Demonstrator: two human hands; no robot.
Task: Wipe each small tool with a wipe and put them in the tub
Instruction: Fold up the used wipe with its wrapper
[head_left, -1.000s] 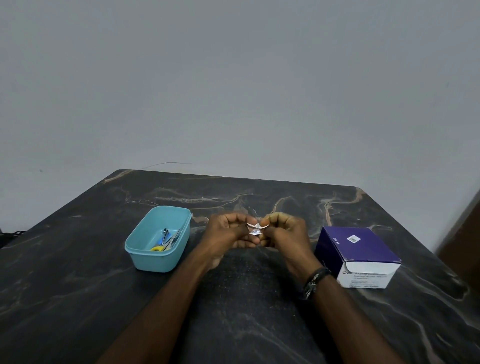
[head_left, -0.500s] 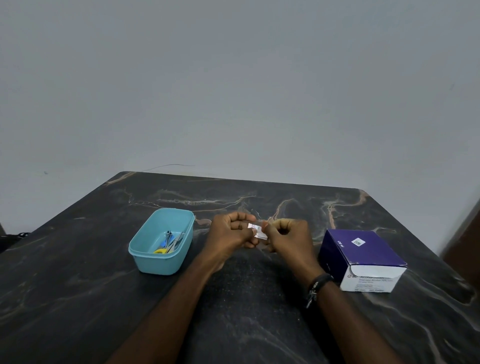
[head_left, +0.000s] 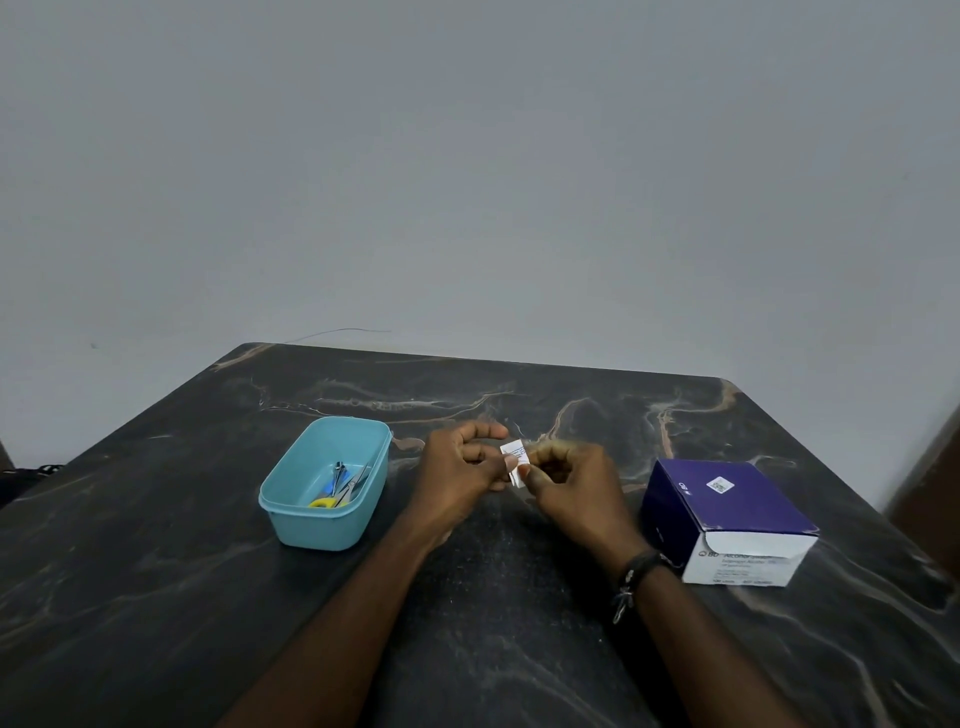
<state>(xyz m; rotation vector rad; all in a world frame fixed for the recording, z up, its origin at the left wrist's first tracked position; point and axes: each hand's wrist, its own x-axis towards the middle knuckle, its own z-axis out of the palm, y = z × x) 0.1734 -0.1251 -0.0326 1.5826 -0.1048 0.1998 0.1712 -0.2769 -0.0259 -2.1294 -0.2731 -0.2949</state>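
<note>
Turquoise tub on the dark table holds small tools. Just beside it, the left hand and right hand pinch a white wipe packet. A purple box sits right.

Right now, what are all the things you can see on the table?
tub: one, light blue, left part of table.
tools: a few, metal with blue and yellow parts, inside the tub; exact count unclear.
box: one, purple and white, right part of table.
packet: one, white, small, pinched between both hands above the table.
table: one, dark marbled.
wristband: one, dark, on right wrist.
left hand: one, pinches the packet.
right hand: one, pinches the packet.
</note>
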